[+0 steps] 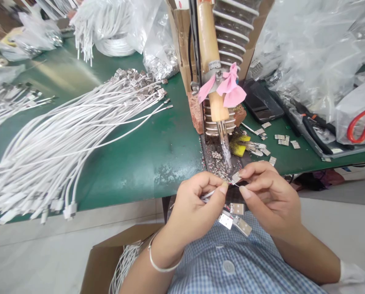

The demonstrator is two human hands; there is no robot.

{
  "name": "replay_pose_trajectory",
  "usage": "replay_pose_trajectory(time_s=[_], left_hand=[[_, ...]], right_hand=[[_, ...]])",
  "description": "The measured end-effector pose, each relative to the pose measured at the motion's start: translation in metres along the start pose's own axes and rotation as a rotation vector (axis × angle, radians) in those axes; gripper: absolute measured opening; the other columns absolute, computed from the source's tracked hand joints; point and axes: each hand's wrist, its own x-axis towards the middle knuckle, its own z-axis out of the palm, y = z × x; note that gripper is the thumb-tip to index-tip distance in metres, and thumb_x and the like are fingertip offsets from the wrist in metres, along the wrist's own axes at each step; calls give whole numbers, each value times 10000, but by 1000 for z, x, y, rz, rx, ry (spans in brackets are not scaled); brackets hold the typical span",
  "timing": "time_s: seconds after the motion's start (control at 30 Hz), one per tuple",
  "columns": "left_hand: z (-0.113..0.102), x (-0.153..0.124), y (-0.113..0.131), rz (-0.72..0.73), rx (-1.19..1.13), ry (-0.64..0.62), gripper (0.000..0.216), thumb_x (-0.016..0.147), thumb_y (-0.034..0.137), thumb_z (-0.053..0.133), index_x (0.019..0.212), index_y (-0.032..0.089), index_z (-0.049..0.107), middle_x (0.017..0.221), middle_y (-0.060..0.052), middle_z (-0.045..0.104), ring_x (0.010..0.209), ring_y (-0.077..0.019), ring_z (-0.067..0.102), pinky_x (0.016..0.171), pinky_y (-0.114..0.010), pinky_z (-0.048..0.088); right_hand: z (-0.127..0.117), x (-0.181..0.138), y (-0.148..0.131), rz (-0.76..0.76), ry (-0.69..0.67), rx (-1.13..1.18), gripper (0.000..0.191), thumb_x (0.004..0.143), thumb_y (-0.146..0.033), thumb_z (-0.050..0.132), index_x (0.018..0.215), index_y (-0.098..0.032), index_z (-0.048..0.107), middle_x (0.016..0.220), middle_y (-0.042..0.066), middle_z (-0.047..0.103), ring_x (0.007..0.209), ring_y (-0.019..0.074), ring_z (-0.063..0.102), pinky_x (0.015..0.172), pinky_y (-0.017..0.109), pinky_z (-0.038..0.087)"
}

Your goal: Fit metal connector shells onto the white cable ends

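My left hand is closed in a pinch on white cables; metal USB plugs on several cable ends hang below its thumb. Opposite it, my right hand is closed, its index finger on a small metal USB plug. A thin pale strand runs between the two thumbs; whether it is wire or solder I cannot tell. Just above the fingertips, the soldering iron points down from its stand, with a wooden handle and a pink cloth tied round it. Grey solder crumbs lie beneath the tip.
On the green table a bundle of white cables spreads at left. Right of the iron are a yellow sponge, loose USB plugs, a phone and a tray with pliers. A cardboard box stands below.
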Motion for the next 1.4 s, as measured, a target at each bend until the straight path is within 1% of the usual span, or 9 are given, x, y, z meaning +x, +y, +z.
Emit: replay_pose_trajectory(time_s=[0.13, 0.27, 0.57, 0.83, 1.07, 1.27, 1.4], left_hand=[[0, -1, 0, 5, -10, -2, 156, 861, 236, 587, 747, 130, 601, 555, 17, 554, 484, -65, 451, 446, -153, 343], [0, 0, 0, 4, -15, -4, 151, 855, 233, 589, 744, 132, 602, 548, 21, 548, 474, -62, 440, 437, -151, 335], [0, -1, 2, -5, -15, -13, 146, 848, 237, 598, 740, 140, 599, 552, 18, 562, 474, -68, 455, 434, -157, 340], [-1, 1, 3, -7, 1, -17, 146, 859, 226, 589, 744, 136, 601, 542, 27, 547, 462, -60, 434, 421, -151, 327], [1, -2, 2, -16, -3, -2, 148, 857, 231, 596, 742, 138, 598, 542, 24, 545, 466, -65, 436, 428, -160, 324], [0, 1, 0, -21, -8, -6, 143, 853, 238, 595, 748, 140, 604, 533, 33, 522, 453, -58, 392, 409, -154, 288], [0, 3, -1, -17, -13, -24, 143, 846, 243, 594, 746, 141, 601, 533, 29, 535, 447, -59, 397, 403, -152, 295]], right_hand=[[0, 0, 0, 0, 6, 1, 190, 844, -54, 575, 857, -242, 605, 986, 35, 576, 932, 185, 580, 825, 362, 509], [2, 2, -1, -6, 24, -24, 180, 829, -58, 585, 838, -237, 607, 951, 32, 584, 891, 185, 588, 785, 352, 516], [4, 3, -1, -23, 26, -65, 166, 841, -69, 587, 839, -235, 603, 939, 38, 568, 873, 190, 578, 762, 371, 517], [3, 3, -3, -21, 18, -67, 191, 825, -48, 588, 840, -237, 611, 955, 31, 570, 881, 176, 584, 786, 348, 516], [4, 3, -4, 5, 45, -62, 160, 831, -79, 592, 818, -238, 610, 951, 36, 581, 867, 184, 599, 775, 363, 530], [3, 4, -3, -36, 29, -90, 194, 818, -48, 591, 839, -239, 616, 949, 31, 576, 870, 180, 593, 777, 356, 528], [3, 4, -3, -39, 29, -103, 193, 823, -55, 587, 843, -245, 611, 943, 34, 576, 870, 188, 595, 776, 371, 532]])
